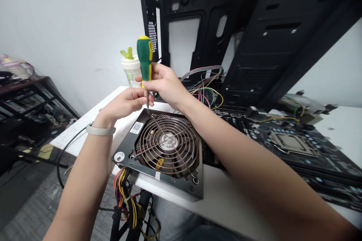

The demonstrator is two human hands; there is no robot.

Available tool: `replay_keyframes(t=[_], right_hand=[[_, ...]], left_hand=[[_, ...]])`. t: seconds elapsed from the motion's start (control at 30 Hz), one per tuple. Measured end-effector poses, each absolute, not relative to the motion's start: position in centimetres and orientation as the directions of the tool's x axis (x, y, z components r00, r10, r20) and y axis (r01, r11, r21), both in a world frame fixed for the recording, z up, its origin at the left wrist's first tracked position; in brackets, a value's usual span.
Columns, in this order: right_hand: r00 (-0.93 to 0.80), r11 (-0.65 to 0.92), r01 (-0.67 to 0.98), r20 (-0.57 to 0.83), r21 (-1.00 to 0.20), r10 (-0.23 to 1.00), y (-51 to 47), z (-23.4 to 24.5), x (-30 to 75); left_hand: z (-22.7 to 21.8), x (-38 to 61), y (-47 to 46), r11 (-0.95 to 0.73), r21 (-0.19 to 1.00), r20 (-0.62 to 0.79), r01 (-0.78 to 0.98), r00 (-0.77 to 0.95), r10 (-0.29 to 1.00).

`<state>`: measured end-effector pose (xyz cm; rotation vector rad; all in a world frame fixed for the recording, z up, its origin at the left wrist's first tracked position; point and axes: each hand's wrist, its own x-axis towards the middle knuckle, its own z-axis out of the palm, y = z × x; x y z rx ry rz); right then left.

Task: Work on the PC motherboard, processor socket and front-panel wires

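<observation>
Left hand (124, 103) and right hand (166, 81) on one screwdriver (144, 56)

Right's wrapped around the lower end of the handle, left has its fingers curled in at the shaft. It's pretty much upright, tip down at the far left corner of the PSU (166, 147), which lies fan side up on the white table (226, 190), near the edge. Can't make out what's right under the tip.

Crowded spot, tbh. One cup (132, 69) sits just behind the hands, partly covered by the screwdriver handle. One big black case (254, 52) looms at the back and right, and the right forearm cuts across in front of the board (291, 143) side. Only one board that I can count.

As for containers: the PSU has one fan (169, 141) behind its grille, the case has a tangle of colored wires (210, 92) by its lower part, and the cup is see-through below the lid, but I can't tell what's inside. One cable bundle (130, 196) hangs from the PSU past the table edge. One wristband (100, 130), left wrist.
</observation>
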<state>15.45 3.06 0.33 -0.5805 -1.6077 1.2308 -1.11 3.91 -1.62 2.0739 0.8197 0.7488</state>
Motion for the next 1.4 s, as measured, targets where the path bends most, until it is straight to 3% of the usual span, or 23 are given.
replay_keyframes(t=[0.23, 0.43, 0.7, 1.03, 1.4], right_hand=[[-0.390, 0.378, -0.143, 0.403, -0.915, 0.828, 2.7, 0.5, 15.4], [-0.363, 0.425, -0.163, 0.455, -0.890, 0.813, 2.6, 0.7, 15.2], [-0.370, 0.436, -0.139, 0.455, -0.889, 0.810, 2.5, 0.6, 15.2], [-0.325, 0.460, -0.158, 0.486, -0.874, 0.811, 3.0, 0.5, 15.2], [-0.321, 0.387, -0.161, 0.419, -0.908, 0.849, 2.9, 0.6, 15.4]], left_hand=[[-1.8, -1.5, 4.0, -0.449, 0.853, 0.186, 0.266, 0.648, 0.738], [-1.7, -0.6, 3.7, -0.539, 0.791, 0.349, 0.290, 0.509, 0.787], [-1.8, -0.1, 3.6, -0.532, 0.803, 0.375, 0.268, 0.466, 0.801], [-1.5, -0.6, 3.5, -0.571, 0.765, 0.347, 0.298, 0.557, 0.754], [-1.6, -1.0, 3.9, -0.558, 0.748, 0.261, 0.360, 0.614, 0.745]])
